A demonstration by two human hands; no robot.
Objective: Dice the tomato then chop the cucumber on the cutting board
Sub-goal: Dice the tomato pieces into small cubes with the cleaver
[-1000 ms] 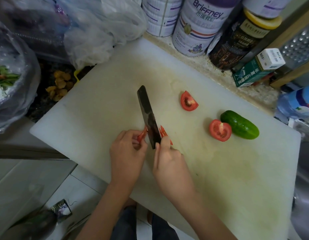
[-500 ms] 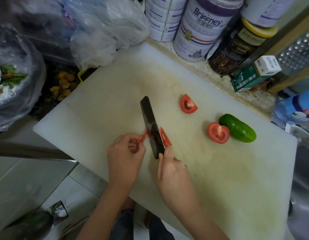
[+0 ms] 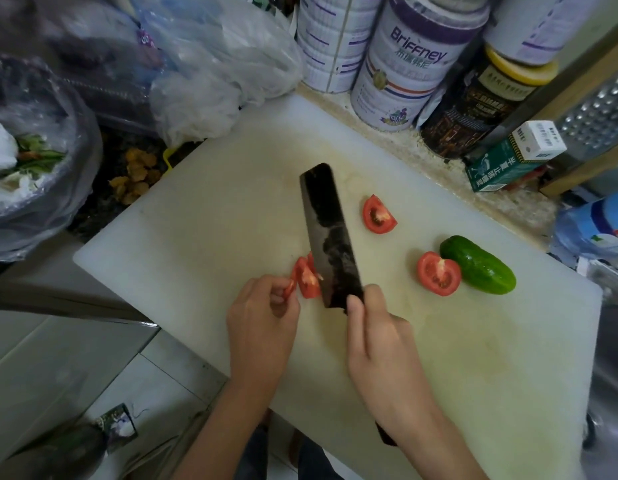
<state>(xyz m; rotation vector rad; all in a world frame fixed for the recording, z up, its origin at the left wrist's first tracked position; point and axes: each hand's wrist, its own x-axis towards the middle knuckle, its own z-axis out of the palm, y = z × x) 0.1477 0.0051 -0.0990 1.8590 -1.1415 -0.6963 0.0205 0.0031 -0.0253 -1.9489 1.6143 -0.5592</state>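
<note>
The right hand (image 3: 377,341) is holding the knife (image 3: 330,237) in its grip; the left hand (image 3: 262,323) is pinching a tomato slice (image 3: 289,289) beside it on the board (image 3: 214,220). Those fingers (image 3: 278,299) are risking a nick if the knife slips.

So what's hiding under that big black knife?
Red tomato pieces poke out left of the knife, on the white cutting board. Whatever lies directly beneath the blade is covered.
</note>
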